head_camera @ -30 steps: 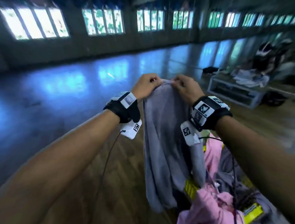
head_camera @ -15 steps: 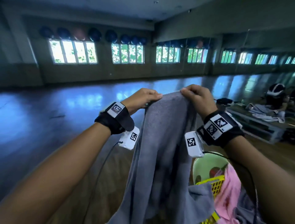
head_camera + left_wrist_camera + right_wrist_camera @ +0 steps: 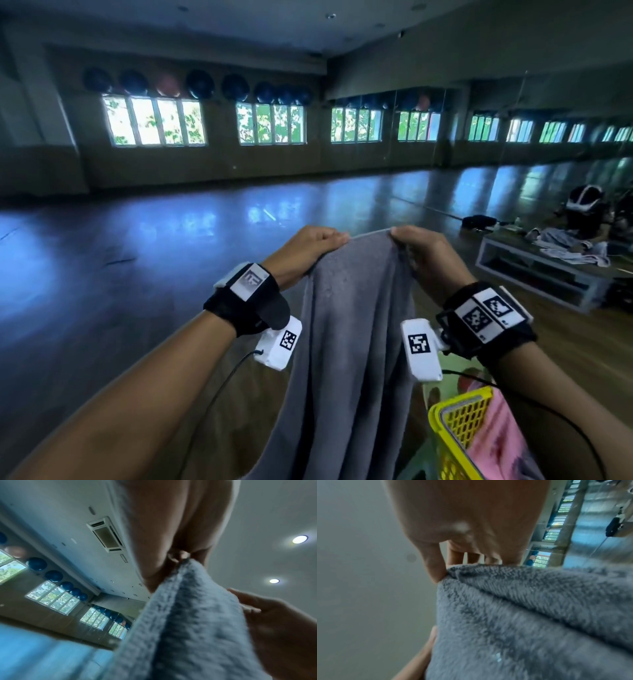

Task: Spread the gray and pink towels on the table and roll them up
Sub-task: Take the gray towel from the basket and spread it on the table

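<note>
The gray towel (image 3: 352, 342) hangs in folds in front of me, held up by its top edge. My left hand (image 3: 308, 246) pinches the edge on the left, my right hand (image 3: 418, 246) pinches it on the right, a short span of hem stretched between them. The left wrist view shows the gray towel (image 3: 188, 622) pinched at the fingertips; the right wrist view shows thumb and fingers closed on the gray towel (image 3: 522, 608). The pink towel (image 3: 496, 442) lies in a yellow basket (image 3: 455, 421) at the lower right.
A wide wooden floor (image 3: 137, 274) stretches ahead to a wall of windows (image 3: 154, 123). A low gray bench (image 3: 534, 274) with clothes on it stands at the right. A light green bucket (image 3: 445, 383) sits behind the basket.
Both hands have lifted the gray towel higher out of the basket and spread slightly apart along its top edge. My head has tilted up toward the room.
</note>
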Motion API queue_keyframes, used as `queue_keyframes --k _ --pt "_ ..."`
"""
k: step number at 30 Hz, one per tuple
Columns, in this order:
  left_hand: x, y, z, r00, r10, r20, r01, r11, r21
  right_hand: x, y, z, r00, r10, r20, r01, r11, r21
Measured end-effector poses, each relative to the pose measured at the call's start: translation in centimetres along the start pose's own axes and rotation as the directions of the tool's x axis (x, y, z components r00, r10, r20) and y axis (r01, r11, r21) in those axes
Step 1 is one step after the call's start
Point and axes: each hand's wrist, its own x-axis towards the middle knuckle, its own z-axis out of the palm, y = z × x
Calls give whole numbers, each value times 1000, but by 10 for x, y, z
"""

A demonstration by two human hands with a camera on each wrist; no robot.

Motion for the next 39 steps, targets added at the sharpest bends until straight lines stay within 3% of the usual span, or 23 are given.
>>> queue_keyframes --k 3,5,7,9,13,15,18,19,23,26,28,30,33,35,39 --pt "9 2 9 992 29 -121 -19 996 82 -5 15 17 982 113 153 -109 993 -36" --pt "11 1 14 984 79 -159 -56 988 144 -8 17 22 973 117 198 -91 986 -138" --pt "7 -2 17 990 85 -114 -69 988 137 -6 11 19 991 46 127 -26 988 -154" --pt "1 -6 18 997 69 -40 -65 993 101 -1 3 12 1000 -2 -22 -1 990 -144" --pt "-3 -14 5 999 31 -31 -29 998 60 8 1 -4 960 -17 -280 17 1000 -1" --pt "-2 -14 3 998 35 -54 -33 999 39 5 12 4 979 -2 -204 8 1000 29" --pt "1 -10 12 998 61 -24 -61 998 -3 -11 33 26 992 64 110 -41 980 -197" --pt "0 -8 15 999 54 -4 -54 998 10 -14 36 28 988 62 140 -29 974 -225" --pt "-7 -27 11 998 -6 56 4 999 37 -9 15 4 996 -47 -73 39 994 -104" --pt "-10 -38 1 1000 -8 -4 8 1000 20 2 8 -21 970 19 -244 -21 1000 -6" --pt "-4 -37 0 999 -5 -43 7 999 33 1 13 -16 983 127 -132 -128 992 3" --pt "2 -27 5 997 19 -75 -17 999 29 -4 23 0 978 201 64 -189 971 -148" --pt "10 -18 14 997 59 -54 -54 994 93 -5 31 14 969 152 194 -82 941 -328" --pt "8 -24 15 999 43 -20 -39 987 157 3 29 7 988 82 129 -40 953 -300" --pt "1 -44 3 999 16 -40 -10 988 151 15 27 -7 986 37 -160 -54 993 -104"
